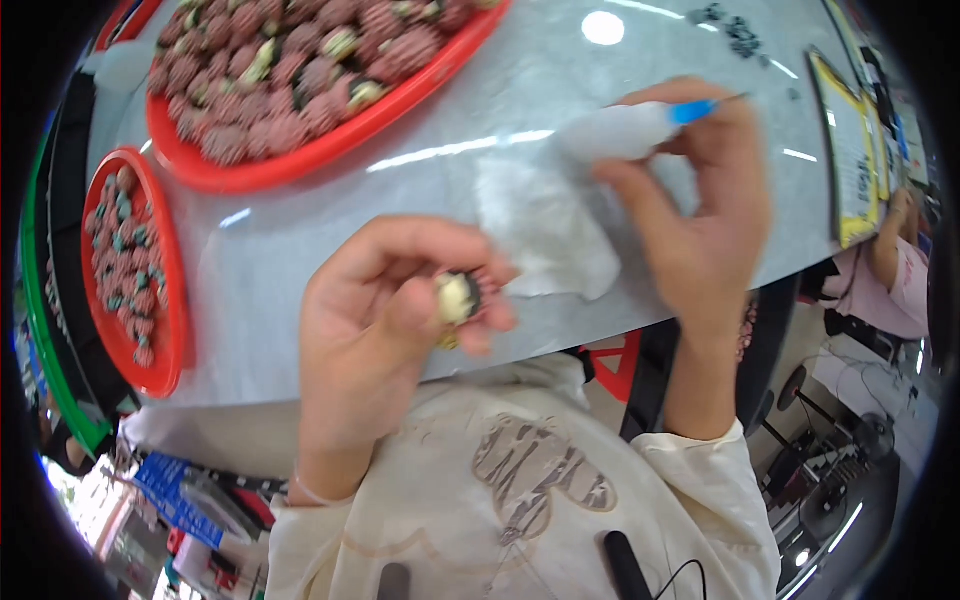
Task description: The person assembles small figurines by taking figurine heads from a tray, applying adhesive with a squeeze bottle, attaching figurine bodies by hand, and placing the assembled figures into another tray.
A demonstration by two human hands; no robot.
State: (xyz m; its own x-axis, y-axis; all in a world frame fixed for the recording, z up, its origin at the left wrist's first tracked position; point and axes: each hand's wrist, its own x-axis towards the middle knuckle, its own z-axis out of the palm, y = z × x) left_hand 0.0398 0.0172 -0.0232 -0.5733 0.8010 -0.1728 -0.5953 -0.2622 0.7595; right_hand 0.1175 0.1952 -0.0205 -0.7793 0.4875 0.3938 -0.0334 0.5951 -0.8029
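Note:
Between the thumb and fingers of my left hand is a small figurine, cream and black with a ridged pink part. Part of it is hidden by the fingers. My right hand grips a whitish squeeze bottle tilted on its side, its blue nozzle with a thin dark tip pointing right. The bottle is blurred. Under and between the hands, a crumpled white tissue lies on the grey table.
A large red tray piled with ridged pink, cream and black pieces stands at the far left. Below it sits a smaller red tray of pink and teal pieces. Small dark parts lie far right, near a yellow-edged board. Another person's arm shows beyond.

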